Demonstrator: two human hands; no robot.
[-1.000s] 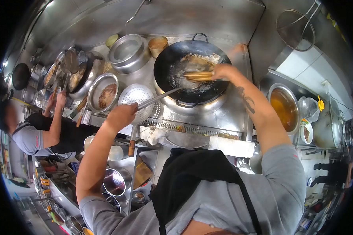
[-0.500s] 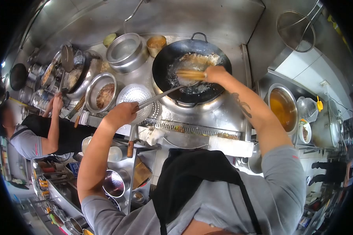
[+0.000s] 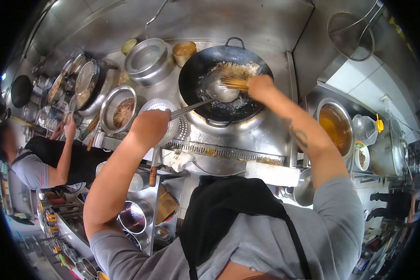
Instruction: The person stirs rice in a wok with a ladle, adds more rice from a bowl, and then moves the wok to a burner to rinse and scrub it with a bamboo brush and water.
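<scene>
Here, the left hand (image 3: 149,126) grips a ladle (image 3: 221,91) and the right hand (image 3: 261,87) a brush (image 3: 233,83), both inside the wok (image 3: 193,77); a colander (image 3: 181,127) crowds its near-left rim.

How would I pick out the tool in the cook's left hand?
Find the big round black wok on the steel stove, top centre. A long steel ladle rests in it, its thin handle running down-left into the left hand. Unlike the pale bamboo-stick brush in the right hand, it is shiny metal with a round bowl.
</scene>
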